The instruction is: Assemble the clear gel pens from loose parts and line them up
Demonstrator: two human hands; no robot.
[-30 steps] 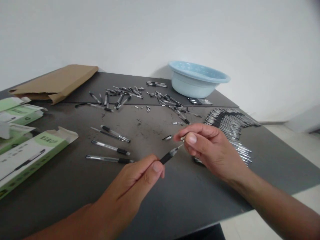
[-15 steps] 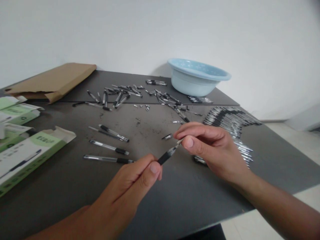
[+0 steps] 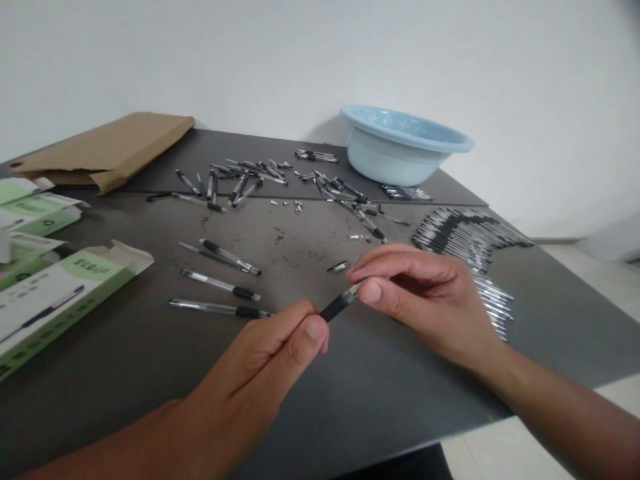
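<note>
My left hand [image 3: 280, 360] is closed round the barrel of a gel pen [image 3: 336, 307], its black rubber grip and clear front end pointing up and right. The thumb and forefinger of my right hand [image 3: 420, 293] pinch the pen's tip [image 3: 354, 291], mostly covered by the fingers. Just beyond the fingertips lies a short pen cap [image 3: 339, 267]. Left of my hands, several clear pens with black grips rest on the table, among them one pen [image 3: 220, 283] in the middle and one pen [image 3: 215, 308] partly behind my left hand.
Loose pen parts [image 3: 245, 180] are scattered farther back. A dense row of pens [image 3: 465, 237] lies at the right. A light blue basin [image 3: 400, 157] stands at the back. Green-and-white boxes [image 3: 60, 300] and a brown paper bag [image 3: 110, 147] occupy the left.
My right fingertips have come closer to the pen's front end, covering more of its tip. The left hand keeps its hold. The camera view has shifted slightly.
</note>
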